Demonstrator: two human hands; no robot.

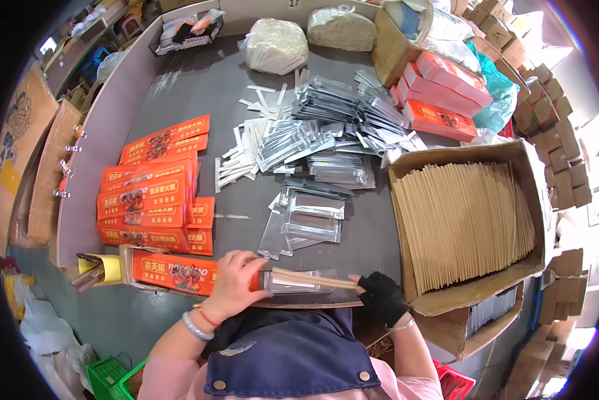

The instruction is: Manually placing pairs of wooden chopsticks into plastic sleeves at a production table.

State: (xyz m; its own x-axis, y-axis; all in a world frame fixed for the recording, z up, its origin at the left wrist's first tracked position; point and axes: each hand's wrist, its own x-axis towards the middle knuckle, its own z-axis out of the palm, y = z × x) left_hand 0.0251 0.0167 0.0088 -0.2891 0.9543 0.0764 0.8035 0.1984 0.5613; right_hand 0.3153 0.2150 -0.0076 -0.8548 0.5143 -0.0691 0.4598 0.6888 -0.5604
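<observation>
At the front edge of the table, my bare left hand (236,283) is closed over the right end of a red printed paper sleeve (173,273), with thumb and fingers bent round it. My right hand (383,298), in a black fingerless glove, pinches the right end of a pair of wooden chopsticks (313,277). The chopsticks point left, toward the sleeve's end under my left hand. A clear plastic packet (293,285) lies along and partly beneath them. Where the chopsticks' left tips meet the sleeve is hidden by my left fingers.
Red sleeves (143,203) lie stacked at left. Silvery packets (333,113) and white paper strips (239,157) are heaped centrally. A cardboard box (406,223) of chopsticks stands right. Red bundles (439,93) sit behind it; wrapped bundles (276,47) stand at the back.
</observation>
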